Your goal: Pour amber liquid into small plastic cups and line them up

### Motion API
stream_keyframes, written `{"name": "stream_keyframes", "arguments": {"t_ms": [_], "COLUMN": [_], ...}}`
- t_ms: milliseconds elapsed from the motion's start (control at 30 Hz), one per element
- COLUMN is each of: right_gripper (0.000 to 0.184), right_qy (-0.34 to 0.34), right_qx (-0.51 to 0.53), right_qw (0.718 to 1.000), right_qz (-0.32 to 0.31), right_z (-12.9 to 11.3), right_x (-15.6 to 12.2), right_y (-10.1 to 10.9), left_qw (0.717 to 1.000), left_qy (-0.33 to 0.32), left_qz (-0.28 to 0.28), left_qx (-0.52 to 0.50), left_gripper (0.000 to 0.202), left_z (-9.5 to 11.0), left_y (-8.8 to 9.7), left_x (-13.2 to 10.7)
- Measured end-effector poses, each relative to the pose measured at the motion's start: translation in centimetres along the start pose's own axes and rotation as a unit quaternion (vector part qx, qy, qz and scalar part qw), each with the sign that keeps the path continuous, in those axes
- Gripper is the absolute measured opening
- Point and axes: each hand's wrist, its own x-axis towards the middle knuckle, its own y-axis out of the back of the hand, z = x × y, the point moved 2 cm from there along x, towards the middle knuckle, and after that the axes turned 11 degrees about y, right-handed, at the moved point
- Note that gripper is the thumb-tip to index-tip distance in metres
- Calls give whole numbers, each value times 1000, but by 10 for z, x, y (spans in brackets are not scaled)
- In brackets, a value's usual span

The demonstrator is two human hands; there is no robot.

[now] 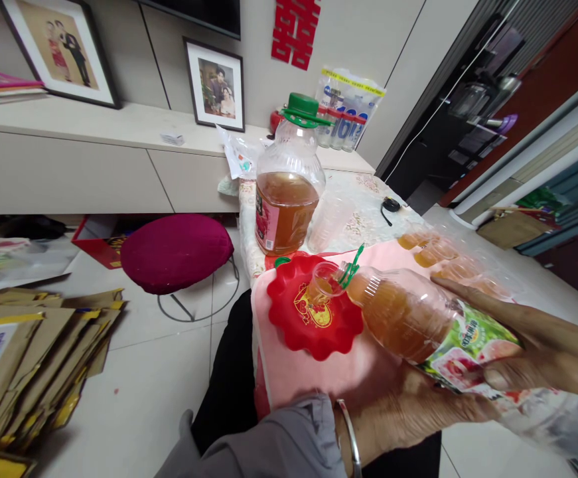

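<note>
Both my hands hold a large plastic juice bottle [403, 318], which is tilted to the left and filled with amber drink. My left hand [408, 408], with a metal bangle at the wrist, supports it from below. My right hand [542, 348] grips its labelled body from above. The bottle's open mouth, with a green cap ring hanging from it, rests over a small clear cup [322, 284] that stands on a red scalloped plate [313, 332]. The plate lies on a pink cloth [308, 375]. Several filled cups [438, 253] line up behind the bottle.
A second juice bottle [289, 189] with a green cap stands upright on the table beside a stack of empty clear cups [329, 222]. A magenta stool [176, 252] and a pile of flattened cardboard [30, 358] are on the floor to the left. A low cabinet [70, 159] runs behind.
</note>
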Motion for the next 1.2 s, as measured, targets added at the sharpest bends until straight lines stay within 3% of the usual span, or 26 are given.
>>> {"name": "stream_keyframes", "arguments": {"t_ms": [67, 267, 500, 800, 900, 1067, 1200], "right_gripper": [119, 118, 121, 121, 119, 114, 111], "right_qy": [0, 6, -10, -3, 9, 38, 72], "right_qx": [-2, -4, 33, 49, 40, 55, 44], "right_qw": [1000, 1000, 999, 999, 999, 998, 996], "right_qz": [1, 3, -7, -20, -18, -11, -5], "right_z": [0, -5, 6, -3, -1, 13, 14], "right_x": [-1, 1, 0, 4, 6, 11, 17], "right_y": [0, -1, -1, -3, -2, 1, 4], "left_qw": [1000, 999, 1000, 1000, 1000, 1000, 999], "left_qy": [-4, -2, -14, 4, -1, -23, -37], "left_qz": [-10, 34, 20, 8, 15, 3, 4], "left_qx": [-1, -10, -10, -16, -10, 5, -2], "left_gripper": [128, 130, 119, 127, 127, 108, 110], "left_z": [0, 0, -1, 6, 2, -11, -12], "left_y": [-1, -2, 4, -4, 0, 10, 13], "left_x": [0, 2, 2, -3, -3, 0, 2]}}
